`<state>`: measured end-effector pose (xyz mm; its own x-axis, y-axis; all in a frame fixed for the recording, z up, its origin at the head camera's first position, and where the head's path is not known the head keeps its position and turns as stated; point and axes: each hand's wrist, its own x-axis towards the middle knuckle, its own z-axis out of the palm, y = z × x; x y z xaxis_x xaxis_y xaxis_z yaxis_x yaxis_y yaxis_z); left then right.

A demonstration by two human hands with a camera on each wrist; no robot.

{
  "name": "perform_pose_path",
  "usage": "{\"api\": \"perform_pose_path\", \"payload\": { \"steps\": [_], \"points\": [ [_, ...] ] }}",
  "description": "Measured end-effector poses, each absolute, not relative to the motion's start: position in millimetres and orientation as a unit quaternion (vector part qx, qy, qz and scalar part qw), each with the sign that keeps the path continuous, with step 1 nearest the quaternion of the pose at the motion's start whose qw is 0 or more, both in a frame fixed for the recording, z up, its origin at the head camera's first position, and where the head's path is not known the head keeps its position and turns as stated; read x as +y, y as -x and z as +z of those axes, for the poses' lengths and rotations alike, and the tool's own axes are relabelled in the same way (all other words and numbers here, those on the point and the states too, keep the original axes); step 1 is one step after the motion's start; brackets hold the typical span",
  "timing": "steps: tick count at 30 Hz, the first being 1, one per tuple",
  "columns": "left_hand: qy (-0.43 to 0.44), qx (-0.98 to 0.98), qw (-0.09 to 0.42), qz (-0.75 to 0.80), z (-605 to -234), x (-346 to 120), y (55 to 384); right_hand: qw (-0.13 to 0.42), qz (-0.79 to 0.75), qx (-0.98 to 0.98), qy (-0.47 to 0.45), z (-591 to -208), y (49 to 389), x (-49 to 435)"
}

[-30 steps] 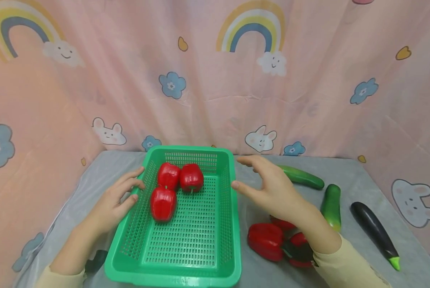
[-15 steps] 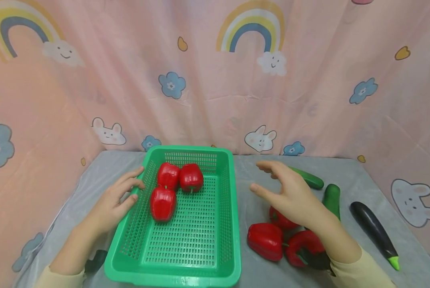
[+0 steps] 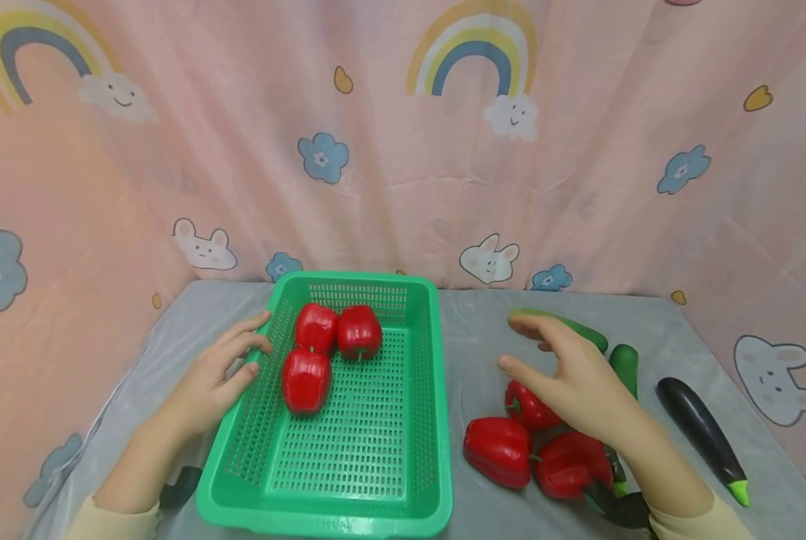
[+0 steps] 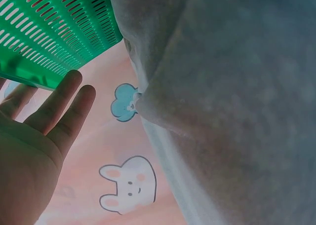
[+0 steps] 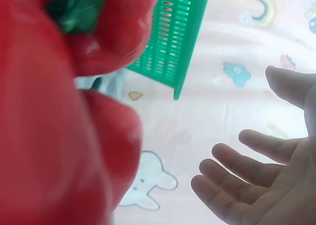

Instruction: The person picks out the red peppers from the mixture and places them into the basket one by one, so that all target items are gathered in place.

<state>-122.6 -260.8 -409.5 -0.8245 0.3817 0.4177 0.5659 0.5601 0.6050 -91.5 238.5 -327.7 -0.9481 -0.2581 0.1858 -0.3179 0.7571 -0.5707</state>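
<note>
My left hand [image 3: 210, 382] rests its fingertips on the left rim of a green plastic basket [image 3: 325, 525]. In the left wrist view its fingers [image 4: 57, 106] are extended against the basket's edge. Inside the basket, toward the back left, lie three red bell peppers [image 3: 306, 381]. My right hand [image 3: 581, 386] hovers right of the basket with thumb and fingers spread, holding nothing. Below it are three more red bell peppers: one at the left [image 3: 498, 452], one behind [image 3: 531, 405] and partly covered by the hand, one nearest the wrist [image 3: 571, 465].
Two green cucumber-like vegetables [image 3: 624, 367] lie beyond the right hand, partly hidden by it. An eggplant [image 3: 702, 439] lies farther right on the grey cloth [image 3: 470, 322]. A dark green-tipped thing [image 3: 616, 469] shows beside the right wrist. A pink patterned curtain [image 3: 403, 210] surrounds the table.
My right hand has moved rightward and slightly nearer, away from the basket's right rim to over the loose peppers, uncovering more of them. The left hand and basket have stayed put.
</note>
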Motion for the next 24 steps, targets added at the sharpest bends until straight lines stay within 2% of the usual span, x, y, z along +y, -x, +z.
{"api": "perform_pose_path", "payload": {
  "steps": [24],
  "points": [
    [0.269,-0.878,0.122,-0.376,-410.3,-260.5,122.8,-0.008,0.261,-0.962,-0.077,-362.9,78.6,275.4]
  ]
}}
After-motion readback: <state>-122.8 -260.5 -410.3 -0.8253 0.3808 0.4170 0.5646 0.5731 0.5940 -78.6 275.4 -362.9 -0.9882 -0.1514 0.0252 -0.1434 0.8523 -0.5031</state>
